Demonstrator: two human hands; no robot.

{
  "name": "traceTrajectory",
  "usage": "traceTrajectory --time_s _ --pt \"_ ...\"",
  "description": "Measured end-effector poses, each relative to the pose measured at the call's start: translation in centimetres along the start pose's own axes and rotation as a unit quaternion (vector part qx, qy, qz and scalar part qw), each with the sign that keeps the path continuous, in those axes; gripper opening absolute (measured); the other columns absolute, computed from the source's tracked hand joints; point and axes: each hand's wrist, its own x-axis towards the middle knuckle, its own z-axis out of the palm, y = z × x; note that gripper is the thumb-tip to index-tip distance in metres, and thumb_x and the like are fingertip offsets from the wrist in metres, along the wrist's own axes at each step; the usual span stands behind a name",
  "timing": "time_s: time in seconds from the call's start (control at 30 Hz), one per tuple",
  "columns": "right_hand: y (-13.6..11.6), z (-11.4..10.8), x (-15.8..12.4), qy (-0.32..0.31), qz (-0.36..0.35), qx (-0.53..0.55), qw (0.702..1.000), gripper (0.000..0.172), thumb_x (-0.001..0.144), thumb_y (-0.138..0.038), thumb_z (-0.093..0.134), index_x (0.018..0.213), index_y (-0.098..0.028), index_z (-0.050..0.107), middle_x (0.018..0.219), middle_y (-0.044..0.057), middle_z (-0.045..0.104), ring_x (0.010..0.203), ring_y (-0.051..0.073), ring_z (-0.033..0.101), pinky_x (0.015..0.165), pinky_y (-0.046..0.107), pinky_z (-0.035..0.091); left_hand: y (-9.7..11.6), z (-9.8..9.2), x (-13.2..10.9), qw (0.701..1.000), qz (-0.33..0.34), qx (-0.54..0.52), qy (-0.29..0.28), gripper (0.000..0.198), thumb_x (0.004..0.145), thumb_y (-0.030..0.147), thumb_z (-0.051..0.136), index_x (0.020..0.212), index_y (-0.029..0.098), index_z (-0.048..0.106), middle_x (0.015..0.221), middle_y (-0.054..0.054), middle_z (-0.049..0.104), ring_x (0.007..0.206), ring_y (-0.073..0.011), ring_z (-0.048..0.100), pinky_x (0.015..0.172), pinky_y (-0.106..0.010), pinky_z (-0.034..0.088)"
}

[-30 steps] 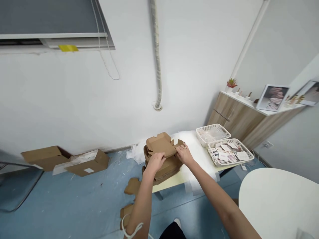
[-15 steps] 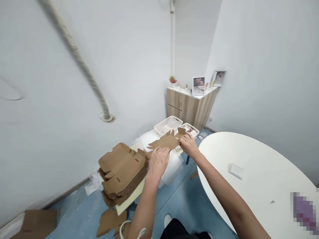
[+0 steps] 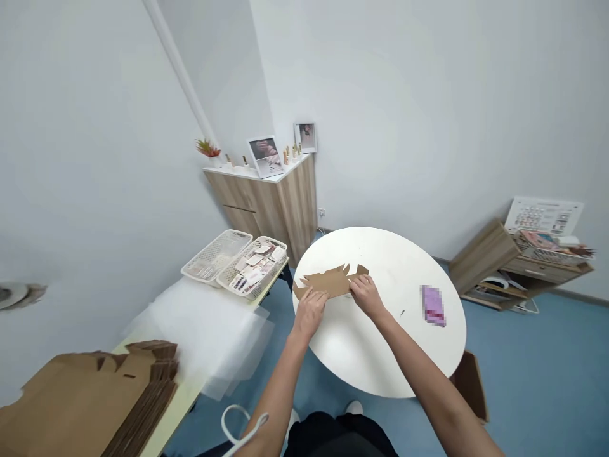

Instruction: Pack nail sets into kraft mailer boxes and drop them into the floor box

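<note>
A flat brown cardboard box blank (image 3: 330, 282) with cut flaps is held out over the round white table (image 3: 380, 371). My left hand (image 3: 310, 311) is closed on its near left edge. My right hand (image 3: 366, 296) grips the near right side, fingers bent over the card. Whether the blank touches the tabletop I cannot tell. Some of its left end is hidden behind my left hand.
At the lower left, a stack of similar cardboard blanks (image 3: 80, 400) lies on a narrow table beside translucent sheets (image 3: 209, 324). Two white baskets (image 3: 223, 244) stand beyond. A pixelated purple item (image 3: 432, 304) lies on the round table. An open cardboard box (image 3: 470, 384) sits on the floor.
My view and body have turned right. Both hands have carried the cardboard blank from above the narrow table to over the round table, keeping their grip.
</note>
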Motion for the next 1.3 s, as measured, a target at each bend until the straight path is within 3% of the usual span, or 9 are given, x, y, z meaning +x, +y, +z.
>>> traceTrajectory --time_s 0.1,0.27,0.47,0.63,0.8,0.93,1.13,1.23,1.3 --pt "0.2 2.0 -4.4 -0.032 0.036 0.004 0.999 0.027 0.089 -0.005 0.043 0.071 -0.020 0.056 0.071 0.003 0.056 0.074 0.019 0.044 0.077 0.031 0.035 -0.3 4.8 -1.8 0.999 0.024 -0.022 -0.014 0.038 0.090 0.003 0.037 0.108 0.019 0.066 0.107 -0.007 0.073 0.100 -0.0188 0.068 0.107 -0.047 0.042" --pt "-2.0 4.6 -11.6 -0.102 0.097 0.015 0.990 0.025 0.089 -0.007 0.047 0.072 -0.020 0.060 0.074 0.003 0.057 0.075 0.019 0.045 0.075 0.031 0.034 -1.9 11.3 -6.4 0.993 0.065 -0.072 -0.065 0.040 0.091 0.003 0.036 0.110 0.021 0.067 0.106 -0.004 0.073 0.110 -0.0187 0.065 0.114 -0.056 0.030" --pt "-5.1 6.2 -16.7 -0.182 0.152 0.011 0.971 0.022 0.090 -0.009 0.050 0.077 -0.020 0.064 0.083 0.005 0.062 0.081 0.019 0.050 0.078 0.032 0.034 -3.4 15.8 -10.4 0.977 0.089 -0.106 -0.164 0.037 0.095 0.009 0.036 0.110 0.021 0.067 0.113 -0.006 0.072 0.115 -0.0184 0.062 0.112 -0.053 0.035" --pt "-7.2 6.8 -18.1 -0.231 0.211 0.018 0.950 0.023 0.092 -0.011 0.049 0.081 -0.021 0.067 0.086 0.005 0.063 0.085 0.019 0.053 0.084 0.034 0.035 -4.4 16.7 -11.4 0.958 0.125 -0.111 -0.231 0.041 0.094 0.006 0.034 0.123 0.019 0.061 0.125 -0.009 0.066 0.125 -0.0198 0.055 0.111 -0.051 0.036" --pt "-8.5 6.6 -17.8 -0.262 0.248 0.029 0.932 0.019 0.090 -0.014 0.050 0.083 -0.020 0.067 0.088 0.006 0.064 0.087 0.019 0.056 0.094 0.037 0.035 -4.8 17.0 -12.1 0.958 0.124 -0.105 -0.238 0.047 0.091 0.001 0.034 0.128 0.019 0.057 0.130 -0.008 0.063 0.124 -0.0176 0.056 0.112 -0.047 0.037" --pt "-8.7 6.3 -16.9 -0.286 0.257 0.046 0.922 0.013 0.088 -0.021 0.054 0.086 -0.019 0.067 0.090 0.008 0.066 0.092 0.021 0.058 0.102 0.040 0.033 -4.9 17.4 -12.0 0.959 0.110 -0.104 -0.238 0.045 0.090 0.000 0.035 0.124 0.018 0.060 0.126 -0.009 0.065 0.119 -0.0185 0.060 0.106 -0.043 0.044" --pt "-6.6 5.7 -15.0 -0.379 0.292 0.100 0.872 0.019 0.090 -0.018 0.049 0.086 -0.017 0.068 0.086 0.008 0.071 0.083 0.018 0.064 0.097 0.034 0.038 -4.4 17.2 -9.1 0.947 0.126 -0.140 -0.261 0.034 0.095 0.010 0.038 0.110 0.020 0.066 0.109 -0.006 0.073 0.101 -0.0179 0.068 0.104 -0.044 0.044" --pt "-4.7 5.1 -14.0 -0.425 0.320 0.112 0.839 0.019 0.089 -0.018 0.051 0.086 -0.016 0.070 0.088 0.010 0.073 0.084 0.020 0.066 0.090 0.032 0.041 -3.0 17.0 -7.5 0.943 0.109 -0.130 -0.286 0.034 0.092 0.007 0.037 0.100 0.020 0.067 0.094 -0.004 0.074 0.087 -0.0173 0.069 0.102 -0.044 0.045" --pt "-3.6 4.9 -13.4 -0.438 0.337 0.113 0.826 0.019 0.088 -0.019 0.053 0.087 -0.016 0.071 0.089 0.011 0.074 0.085 0.022 0.067 0.084 0.031 0.043 -1.8 17.1 -6.8 0.943 0.097 -0.127 -0.293 0.035 0.089 0.004 0.038 0.102 0.019 0.066 0.097 -0.006 0.072 0.091 -0.0193 0.068 0.101 -0.045 0.045"
